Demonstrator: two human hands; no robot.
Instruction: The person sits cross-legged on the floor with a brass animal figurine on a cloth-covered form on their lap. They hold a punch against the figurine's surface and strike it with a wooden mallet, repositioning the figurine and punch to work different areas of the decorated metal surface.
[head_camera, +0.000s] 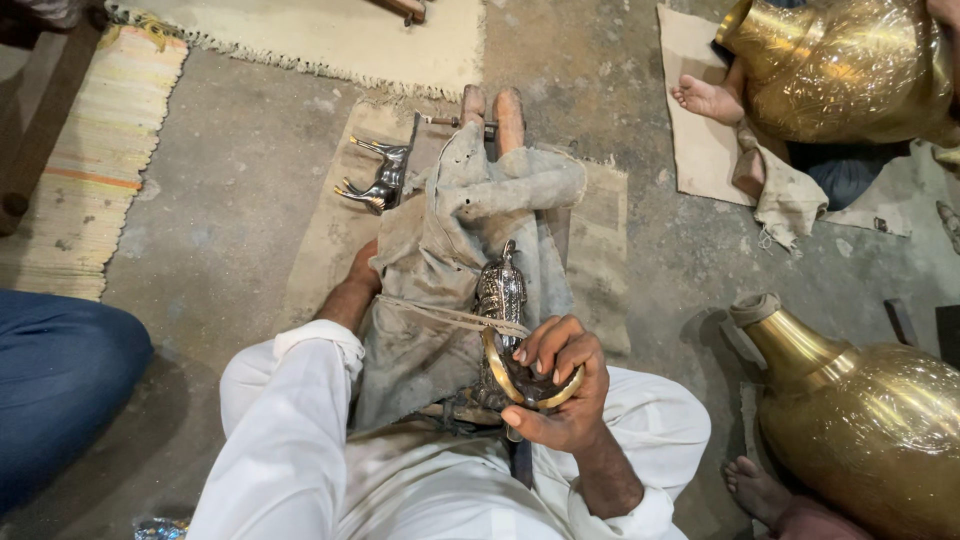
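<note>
My right hand (560, 385) grips the round brass-rimmed base of a dark metal figurine (500, 295). The figurine lies along a cloth-wrapped wooden stand (470, 220) and is tied to it with a cord. My left hand (362, 272) reaches down beside the left edge of the cloth; its fingers are hidden behind the cloth. A second silvery animal figurine (378, 178) lies on its side on the burlap mat (330, 230) just left of the stand.
A large brass vessel (870, 420) stands at the lower right, another brass vessel (850, 65) at the upper right with a person's bare foot (705, 97) next to it. Another foot (755, 488) shows lower right. A blue-clad knee (55, 370) sits left. Woven rugs (90, 160) lie around.
</note>
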